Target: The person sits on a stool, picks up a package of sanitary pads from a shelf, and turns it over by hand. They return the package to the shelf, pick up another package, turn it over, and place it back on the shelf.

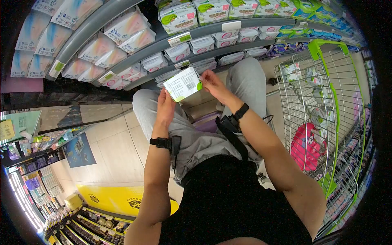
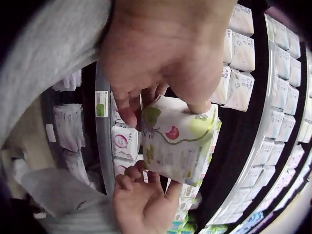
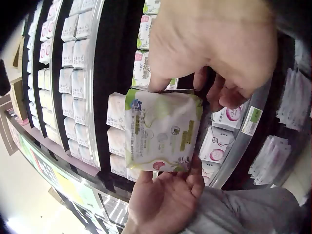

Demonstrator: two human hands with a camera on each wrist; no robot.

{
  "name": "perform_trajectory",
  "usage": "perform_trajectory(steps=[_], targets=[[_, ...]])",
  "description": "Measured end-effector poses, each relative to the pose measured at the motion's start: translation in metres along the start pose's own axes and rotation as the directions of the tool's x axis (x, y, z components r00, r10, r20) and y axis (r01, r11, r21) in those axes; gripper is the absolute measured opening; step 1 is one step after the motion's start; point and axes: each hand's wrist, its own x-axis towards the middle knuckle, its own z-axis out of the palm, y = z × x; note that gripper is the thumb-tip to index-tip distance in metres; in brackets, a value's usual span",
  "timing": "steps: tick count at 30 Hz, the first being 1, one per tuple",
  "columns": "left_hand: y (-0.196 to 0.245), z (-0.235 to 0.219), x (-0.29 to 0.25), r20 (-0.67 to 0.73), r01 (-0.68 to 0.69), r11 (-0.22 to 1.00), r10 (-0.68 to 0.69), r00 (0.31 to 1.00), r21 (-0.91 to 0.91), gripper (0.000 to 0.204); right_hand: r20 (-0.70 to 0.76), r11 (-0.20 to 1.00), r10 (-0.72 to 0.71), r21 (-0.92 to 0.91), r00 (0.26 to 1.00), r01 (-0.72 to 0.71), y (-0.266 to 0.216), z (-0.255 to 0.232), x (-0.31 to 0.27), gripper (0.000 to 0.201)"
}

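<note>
A white and green pack of sanitary pads (image 1: 183,85) is held up between both hands, its printed side with a barcode facing the head camera. My left hand (image 1: 164,109) pinches the pack's left edge, thumb on one side and fingers on the other. At the right end, my right hand (image 1: 216,87) grips the pack near its green corner. The left wrist view shows the pack (image 2: 178,141) with a red mark and a green curved stripe. In the right wrist view the pack (image 3: 163,129) fills the middle, between the two hands.
Shelves in front carry rows of similar white-green packs (image 1: 177,18) and pastel packs (image 1: 128,30). A wire shopping cart (image 1: 335,102) with green trim stands at the right, holding a pink bag (image 1: 305,147) and several packs. Yellow signage (image 1: 114,200) lies behind at left.
</note>
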Motion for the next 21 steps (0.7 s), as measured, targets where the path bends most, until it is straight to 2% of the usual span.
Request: perform_trajectory(steps=[3, 6, 9, 10, 11, 13, 14, 15, 16, 17, 19, 20, 21], targets=[[0.008, 0.001, -0.003, 0.038, 0.068, 0.998, -0.068, 0.997, -0.003, 0.043, -0.073, 0.999, -0.038, 0.029, 0.997, 0.041, -0.013, 0.011, -0.005, 0.036], [0.011, 0.005, -0.003, -0.019, 0.060, 0.996, -0.062, 0.998, -0.064, 0.041, 0.142, 0.998, 0.055, 0.008, 0.988, -0.057, -0.032, 0.009, -0.010, 0.050], [-0.001, -0.009, 0.001, -0.112, 0.093, 0.994, -0.098, 0.989, -0.049, 0.035, 0.178, 0.991, 0.067, -0.124, 0.982, -0.045, -0.043, 0.018, -0.019, 0.057], [0.006, 0.002, -0.001, -0.093, 0.031, 0.999, -0.033, 0.995, -0.027, 0.032, 0.179, 0.993, 0.108, -0.070, 0.978, -0.097, -0.031, 0.016, -0.019, 0.056], [0.012, 0.009, -0.004, -0.091, 0.086, 0.992, -0.095, 0.991, -0.089, 0.035, 0.172, 0.991, 0.137, -0.025, 0.975, -0.135, -0.019, 0.012, -0.014, 0.055], [0.008, 0.007, -0.003, -0.061, 0.031, 0.999, -0.030, 0.998, 0.019, 0.038, 0.235, 0.975, 0.205, 0.039, 0.950, -0.220, -0.026, 0.010, -0.015, 0.053], [0.007, 0.005, -0.004, -0.066, 0.034, 0.999, -0.031, 0.997, 0.037, 0.042, 0.269, 0.970, 0.232, 0.003, 0.935, -0.241, -0.032, 0.009, -0.018, 0.052], [0.012, 0.010, -0.006, -0.032, 0.019, 0.990, -0.015, 0.999, 0.138, 0.045, 0.304, 0.964, 0.259, -0.029, 0.917, -0.263, -0.036, 0.010, -0.020, 0.052], [0.012, 0.014, -0.008, -0.029, 0.005, 0.980, 0.001, 1.000, 0.200, 0.047, 0.319, 0.983, 0.186, -0.060, 0.929, -0.176, -0.021, 0.012, -0.017, 0.053], [0.009, 0.007, -0.006, 0.066, -0.008, 0.980, -0.005, 0.998, 0.198, 0.052, 0.343, 0.992, 0.113, -0.090, 0.933, -0.088, -0.008, 0.010, -0.015, 0.055], [0.010, 0.014, -0.007, 0.077, -0.013, 0.987, 0.000, 0.997, 0.160, 0.056, 0.299, 0.986, 0.163, -0.016, 0.940, -0.165, -0.024, 0.009, -0.019, 0.058], [0.013, 0.021, -0.010, 0.061, 0.007, 0.989, -0.016, 0.998, 0.150, 0.056, 0.306, 0.990, 0.134, -0.009, 0.942, -0.138, -0.032, 0.004, -0.018, 0.058], [0.016, 0.021, -0.013, 0.042, 0.024, 0.990, -0.030, 0.999, 0.140, 0.057, 0.311, 0.983, 0.115, 0.104, 0.943, -0.155, -0.026, -0.006, -0.018, 0.056]])
